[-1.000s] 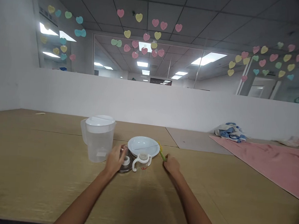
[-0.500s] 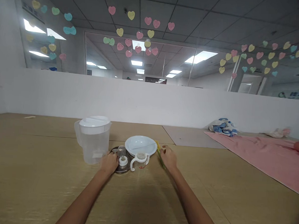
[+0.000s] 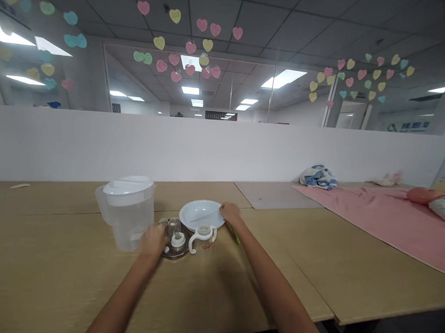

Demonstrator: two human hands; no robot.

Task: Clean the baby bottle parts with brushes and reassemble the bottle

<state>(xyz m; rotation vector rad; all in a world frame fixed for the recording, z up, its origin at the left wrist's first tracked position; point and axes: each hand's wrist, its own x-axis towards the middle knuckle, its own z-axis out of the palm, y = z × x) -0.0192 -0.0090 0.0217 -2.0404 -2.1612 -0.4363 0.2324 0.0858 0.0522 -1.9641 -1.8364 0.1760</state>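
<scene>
My left hand (image 3: 153, 241), smeared by motion, is at the left edge of a round metal tray (image 3: 175, 256); its fingers do not show clearly. On that tray are a clear dome-shaped cover (image 3: 174, 227) and a white bottle collar (image 3: 178, 240). A clear baby bottle (image 3: 203, 238) with white side handles stands just right of it. My right hand (image 3: 230, 213) is closed at the right rim of a white plate (image 3: 201, 205); what its fingers hold is hidden. A thin line crosses the plate towards them. Below this hand lies a green handle (image 3: 234, 233), its yellow end covered.
A translucent pitcher (image 3: 133, 221) with a white lid stands left of the tray. To the right a pink cloth (image 3: 359, 210) covers the table, with a blue-and-white cloth bundle (image 3: 318, 177) behind it. The wooden table (image 3: 184, 295) ends at a front edge on the right.
The view has turned right. My right hand has moved up and left from beside the yellow-ended green handle to the plate's rim. My left hand has shifted slightly off the tray's edge.
</scene>
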